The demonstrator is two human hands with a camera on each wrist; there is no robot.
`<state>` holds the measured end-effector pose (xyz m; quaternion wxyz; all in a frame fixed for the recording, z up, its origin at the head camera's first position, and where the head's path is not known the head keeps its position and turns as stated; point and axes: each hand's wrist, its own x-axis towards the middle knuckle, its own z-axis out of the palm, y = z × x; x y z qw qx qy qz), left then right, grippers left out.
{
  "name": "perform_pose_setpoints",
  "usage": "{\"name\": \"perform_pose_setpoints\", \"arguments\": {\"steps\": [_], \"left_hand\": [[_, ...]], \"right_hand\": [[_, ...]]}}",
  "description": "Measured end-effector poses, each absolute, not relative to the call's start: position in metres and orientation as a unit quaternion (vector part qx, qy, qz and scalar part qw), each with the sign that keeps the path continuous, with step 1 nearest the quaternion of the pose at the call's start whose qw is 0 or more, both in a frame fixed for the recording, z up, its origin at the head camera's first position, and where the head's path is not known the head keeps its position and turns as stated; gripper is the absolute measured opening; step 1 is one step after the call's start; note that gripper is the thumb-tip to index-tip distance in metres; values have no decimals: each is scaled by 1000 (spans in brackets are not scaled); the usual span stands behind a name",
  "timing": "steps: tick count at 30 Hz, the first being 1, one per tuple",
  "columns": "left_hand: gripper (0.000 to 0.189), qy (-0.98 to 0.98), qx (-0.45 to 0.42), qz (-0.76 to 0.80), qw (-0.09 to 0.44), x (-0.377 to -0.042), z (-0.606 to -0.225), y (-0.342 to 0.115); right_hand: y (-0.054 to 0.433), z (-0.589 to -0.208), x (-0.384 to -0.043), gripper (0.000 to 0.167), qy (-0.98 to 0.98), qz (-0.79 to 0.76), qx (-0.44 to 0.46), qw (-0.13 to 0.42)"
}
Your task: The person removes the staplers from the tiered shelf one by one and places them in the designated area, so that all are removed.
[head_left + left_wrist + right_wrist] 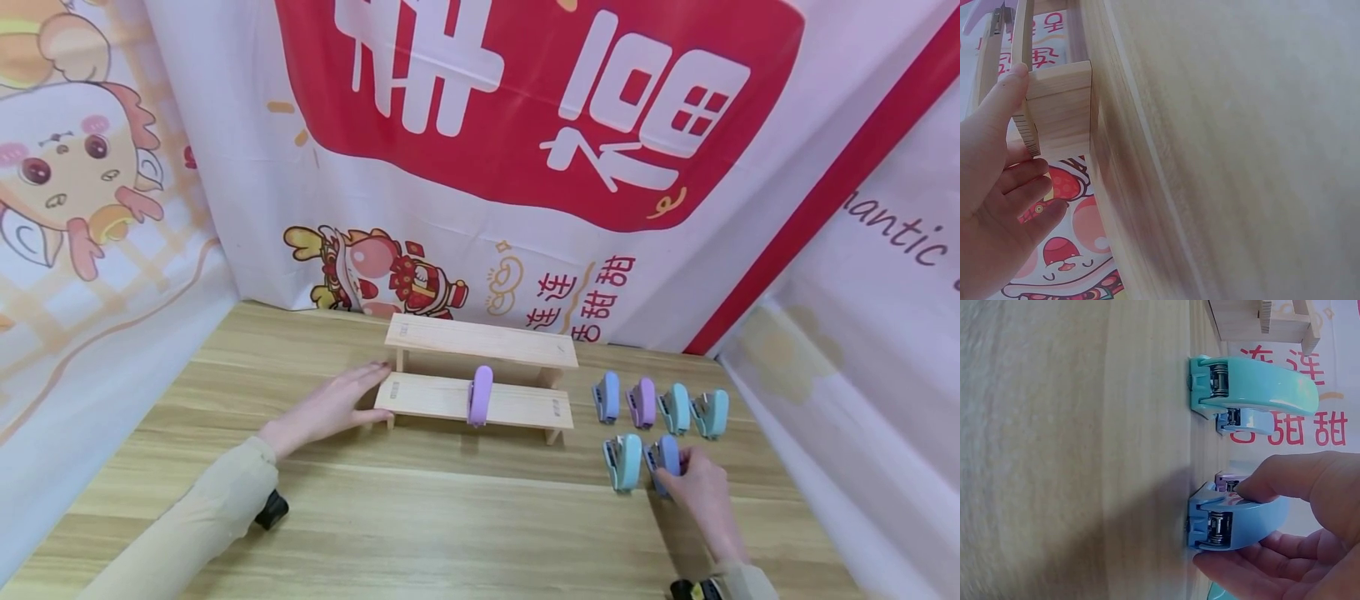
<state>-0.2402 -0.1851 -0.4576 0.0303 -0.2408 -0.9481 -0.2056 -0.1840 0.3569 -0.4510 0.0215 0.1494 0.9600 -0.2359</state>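
Note:
A small two-step wooden shelf (pixel 442 398) stands toward the back of the table. My left hand (pixel 337 408) holds its left end, thumb at the front corner of the lower board (pixel 1032 134) and index finger farther back. A purple stapler (pixel 480 396) sits on that lower step. At the right, my right hand (pixel 701 496) pinches a blue stapler (pixel 1241 522) between thumb and fingers, its base at the tabletop. Just left of it stands a mint green stapler (pixel 624 462). Behind them is a row with a blue stapler (pixel 607 397), a purple stapler (pixel 642 403) and two teal staplers (pixel 677 409).
The wood-grain table (pixel 450 533) is bounded by printed cloth at the back (pixel 247 167), left and right. The shelf's upper step (pixel 480 339) rises behind the lower one, near the back cloth.

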Motion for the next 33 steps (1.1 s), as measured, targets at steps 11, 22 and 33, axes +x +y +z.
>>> {"name": "perform_pose_setpoints", "arguments": {"steps": [11,22,33], "left_hand": [[83,-947,-241,-210,30,-241,-459,-187],[82,-946,-243,-210,31,-241,-459,-187],[84,-947,-244,-206,39,-242,-461,-186]], "right_hand": [[356,-436,-174,48,971,-213,94,-46],[329,-399,-170,46,966,-219,73,-118],[282,-374,-174,44,958,-236,2,-161]]}}
